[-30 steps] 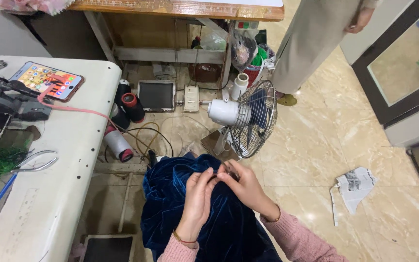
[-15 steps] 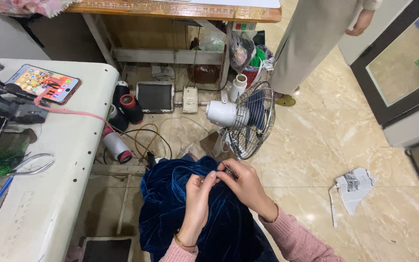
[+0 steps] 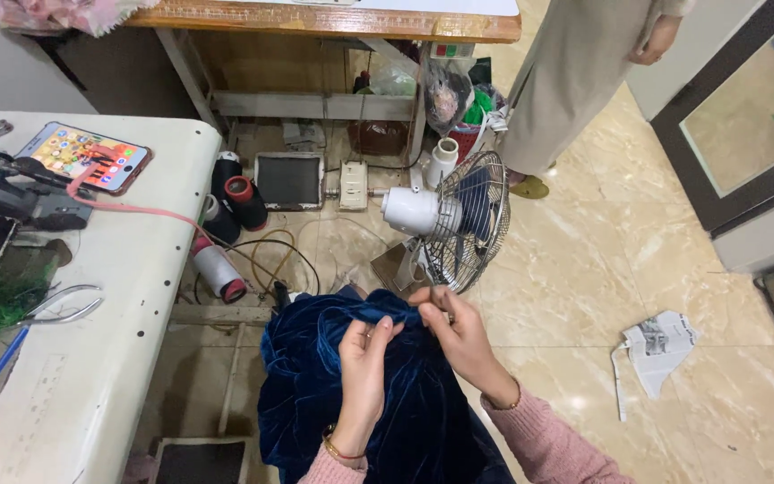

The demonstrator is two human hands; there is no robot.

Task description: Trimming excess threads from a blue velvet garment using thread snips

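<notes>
Pinching the top fold of a dark blue velvet garment (image 3: 360, 394), the left hand (image 3: 365, 363) and the right hand (image 3: 454, 336) sit close together, both closed on the cloth, which hangs over the person's lap just off the right edge of the white counter (image 3: 118, 358). A small electric fan (image 3: 454, 220) stands on the floor beyond the hands, with thread cones (image 3: 221, 269) beside the counter.

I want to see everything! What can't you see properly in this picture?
- Head view: whatever the right hand pinches is too small to tell; its fingers hide it.
- The cloth runs off the bottom edge, partly under the left hand.
- The standing person is cut off by the top edge.
- The machine on the table is cut off at the left edge.
</notes>
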